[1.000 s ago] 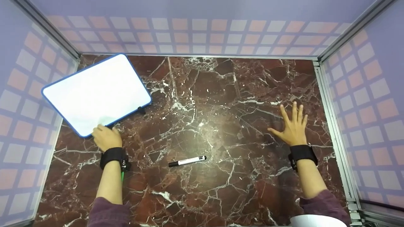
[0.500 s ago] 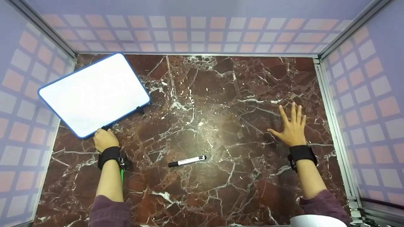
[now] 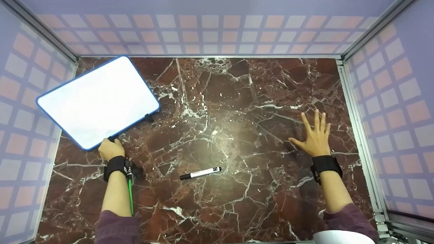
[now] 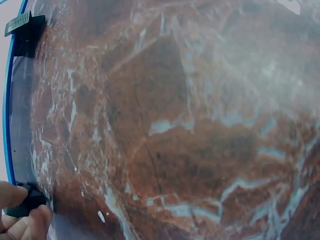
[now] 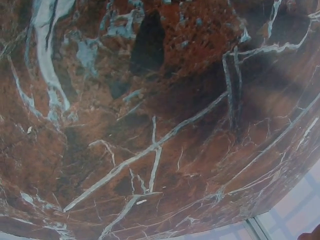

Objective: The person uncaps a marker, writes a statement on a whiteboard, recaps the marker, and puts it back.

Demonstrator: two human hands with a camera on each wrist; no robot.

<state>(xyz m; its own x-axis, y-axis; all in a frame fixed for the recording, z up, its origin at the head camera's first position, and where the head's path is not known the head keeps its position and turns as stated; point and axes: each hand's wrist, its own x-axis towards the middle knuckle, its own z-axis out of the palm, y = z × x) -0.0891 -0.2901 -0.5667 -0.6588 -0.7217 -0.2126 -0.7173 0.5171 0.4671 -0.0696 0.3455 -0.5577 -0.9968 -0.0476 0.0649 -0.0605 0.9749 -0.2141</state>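
Note:
A whiteboard (image 3: 98, 101) with a blue rim lies slanted at the far left of the table. Two black clips sit along its near edge: one clip (image 3: 149, 117) near the right corner, the other black clip (image 4: 29, 201) at my left hand (image 3: 112, 149). In the left wrist view, the thumb and fingers (image 4: 39, 222) pinch that clip at the board's edge. My right hand (image 3: 316, 140) is flat on the table at the right, fingers spread, holding nothing. Between the hands, nearer me, lies a white marker (image 3: 200, 173) with a black cap.
The dark red marbled table (image 3: 237, 200) has metal rails (image 3: 359, 135) along its sides. Pale walls with a tile pattern (image 3: 203, 34) enclose the back, left and right. A white rounded object (image 3: 342, 237) shows at the bottom right edge.
My left hand has drawn back from over the whiteboard's near edge to the black clip there. The right hand and the marker have stayed in place; the head view has shifted slightly.

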